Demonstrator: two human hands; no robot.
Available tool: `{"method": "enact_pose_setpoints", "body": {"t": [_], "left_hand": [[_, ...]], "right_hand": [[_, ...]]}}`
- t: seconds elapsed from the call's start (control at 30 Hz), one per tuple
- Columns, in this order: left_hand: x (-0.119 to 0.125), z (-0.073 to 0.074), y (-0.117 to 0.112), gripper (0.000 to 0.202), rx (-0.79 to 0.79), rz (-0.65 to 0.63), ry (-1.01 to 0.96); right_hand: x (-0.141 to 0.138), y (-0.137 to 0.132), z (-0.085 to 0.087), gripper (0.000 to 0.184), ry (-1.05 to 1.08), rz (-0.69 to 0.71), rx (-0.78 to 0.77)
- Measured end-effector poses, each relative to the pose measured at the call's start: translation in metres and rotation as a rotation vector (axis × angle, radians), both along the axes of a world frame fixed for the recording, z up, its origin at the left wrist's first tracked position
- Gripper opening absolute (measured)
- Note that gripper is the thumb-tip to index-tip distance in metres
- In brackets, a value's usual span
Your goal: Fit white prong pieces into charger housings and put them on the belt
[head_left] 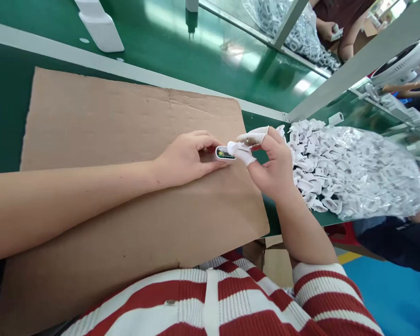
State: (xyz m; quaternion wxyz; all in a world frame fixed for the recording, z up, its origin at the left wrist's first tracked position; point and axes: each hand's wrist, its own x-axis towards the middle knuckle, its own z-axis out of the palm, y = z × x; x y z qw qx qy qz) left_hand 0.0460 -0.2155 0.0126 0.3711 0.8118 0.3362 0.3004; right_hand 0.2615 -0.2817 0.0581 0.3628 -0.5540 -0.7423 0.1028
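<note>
In the head view my left hand [189,156] grips a small white plastic housing [217,154] between thumb and fingers, above the cardboard sheet. Its open oval end faces me, showing a green circuit board [224,153] inside. White finger covers are on the thumb and finger of my right hand [271,163]. This hand pinches a small white plastic part [233,148] at the right side of the housing's opening. The part's outline blends with the finger covers, so its exact shape is unclear.
A cardboard sheet [101,126] covers the green table. To the right lies a heap of white plastic parts [310,163], spilling from a clear bag [374,172]. A metal post [350,60] rises behind. A white device [101,28] stands far left; other people sit across and right.
</note>
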Motion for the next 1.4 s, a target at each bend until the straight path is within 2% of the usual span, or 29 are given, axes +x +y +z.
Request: {"method": "enact_pose_setpoints", "body": {"t": [0.27, 0.5, 0.67, 0.83, 1.03, 1.13, 1.2, 1.3, 1.4], "left_hand": [[0.0, -0.002, 0.002, 0.032, -0.009, -0.022, -0.045], [0.001, -0.003, 0.002, 0.031, -0.008, -0.014, -0.03], [0.001, -0.004, 0.002, 0.031, 0.004, -0.005, -0.047], [0.002, -0.002, 0.002, 0.027, -0.003, -0.024, -0.04], [0.003, -0.004, 0.002, 0.025, 0.017, -0.01, -0.009], [0.004, -0.008, 0.001, 0.025, 0.023, 0.001, -0.033], [0.004, -0.01, 0.001, 0.03, 0.061, -0.004, -0.064], [0.005, -0.011, -0.001, 0.04, 0.226, -0.06, -0.068], [0.007, -0.009, -0.002, 0.038, 0.4, -0.1, 0.102]], "right_hand": [[-0.01, 0.004, -0.008, 0.023, -0.189, 0.03, -0.041], [-0.013, 0.007, 0.0, 0.021, -0.293, -0.003, -0.037], [-0.013, 0.01, 0.006, 0.019, -0.266, 0.027, -0.097], [-0.014, 0.007, 0.004, 0.022, -0.249, -0.035, -0.049], [-0.015, 0.014, 0.007, 0.018, -0.299, -0.013, -0.109], [-0.016, 0.015, 0.002, 0.016, -0.23, -0.037, -0.117], [-0.015, 0.013, -0.004, 0.014, -0.14, -0.056, -0.081], [-0.013, 0.01, -0.011, 0.014, -0.029, -0.062, -0.036], [-0.01, 0.007, -0.015, 0.026, 0.044, -0.086, -0.041]]}}
